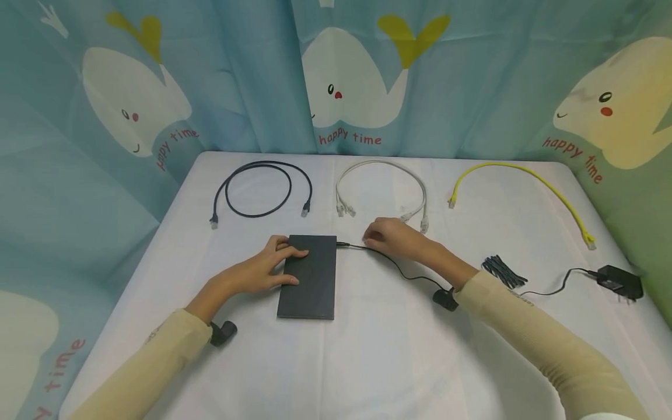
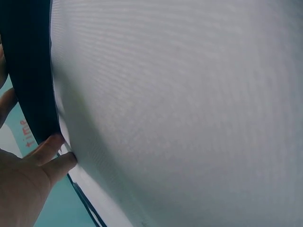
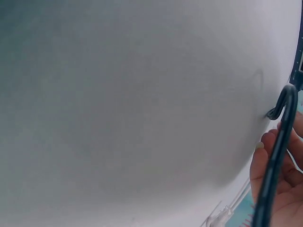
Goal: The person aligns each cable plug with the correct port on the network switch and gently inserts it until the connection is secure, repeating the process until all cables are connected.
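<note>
A flat black box [image 1: 310, 280], which looks like a network switch, lies on the white table. My left hand [image 1: 262, 268] holds it at the left edge, thumb and index finger on top, other fingers at its upper left corner. In the left wrist view two fingertips [image 2: 56, 144] touch the box's edge. A thin black power cable [image 1: 378, 252] has its plug [image 1: 342, 244] at the box's right side. Just beyond that cable is my right hand [image 1: 396, 238], fingers loosely curled with nothing between them. In the right wrist view the cable [image 3: 277, 156] passes in front of this hand.
A black network cable [image 1: 257, 216], light grey cables [image 1: 380, 161] and a yellow cable [image 1: 551, 189] lie along the back. The power cable's tied bundle [image 1: 504, 272] and black power adapter [image 1: 619, 283] are at right. A whale-print curtain [image 1: 247, 76] surrounds the table.
</note>
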Action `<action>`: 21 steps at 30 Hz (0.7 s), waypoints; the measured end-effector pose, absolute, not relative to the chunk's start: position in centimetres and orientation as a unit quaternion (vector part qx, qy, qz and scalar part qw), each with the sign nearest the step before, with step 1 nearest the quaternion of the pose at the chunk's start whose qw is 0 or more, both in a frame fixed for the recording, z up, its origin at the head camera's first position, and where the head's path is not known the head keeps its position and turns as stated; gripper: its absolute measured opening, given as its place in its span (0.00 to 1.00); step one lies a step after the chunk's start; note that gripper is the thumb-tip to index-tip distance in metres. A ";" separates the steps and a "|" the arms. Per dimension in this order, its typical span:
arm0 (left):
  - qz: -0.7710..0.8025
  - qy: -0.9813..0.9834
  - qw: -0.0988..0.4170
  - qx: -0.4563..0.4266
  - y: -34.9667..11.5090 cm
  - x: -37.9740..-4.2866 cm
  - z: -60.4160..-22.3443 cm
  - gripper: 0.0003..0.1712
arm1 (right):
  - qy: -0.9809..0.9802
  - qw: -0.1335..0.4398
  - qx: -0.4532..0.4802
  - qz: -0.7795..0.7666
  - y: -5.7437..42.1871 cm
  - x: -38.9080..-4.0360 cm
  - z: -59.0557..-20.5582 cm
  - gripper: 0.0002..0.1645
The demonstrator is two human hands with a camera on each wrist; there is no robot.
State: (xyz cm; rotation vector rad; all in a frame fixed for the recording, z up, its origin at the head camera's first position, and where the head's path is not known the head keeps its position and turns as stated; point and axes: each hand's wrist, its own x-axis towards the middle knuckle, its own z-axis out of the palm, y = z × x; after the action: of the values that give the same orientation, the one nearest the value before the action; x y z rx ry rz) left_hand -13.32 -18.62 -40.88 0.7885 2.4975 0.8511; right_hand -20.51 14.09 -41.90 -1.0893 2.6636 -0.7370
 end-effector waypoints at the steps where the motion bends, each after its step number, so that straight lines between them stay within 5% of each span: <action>1: 0.303 0.890 0.194 0.280 -18.6 -13.3 -40.9 0.34 | 0.893 0.084 -0.365 -0.249 14.2 -20.5 -41.9 0.09; 21: 0.299 0.892 0.199 0.276 -18.5 -13.3 -40.9 0.34 | 0.895 0.082 -0.363 -0.245 15.2 -20.4 -42.0 0.08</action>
State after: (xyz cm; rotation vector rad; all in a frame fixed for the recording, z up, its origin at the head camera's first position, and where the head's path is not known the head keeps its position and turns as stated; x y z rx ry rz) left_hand -13.26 -18.46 -40.87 0.7712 2.4937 0.8364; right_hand -20.43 15.16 -42.00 -1.0855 2.6727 -0.7332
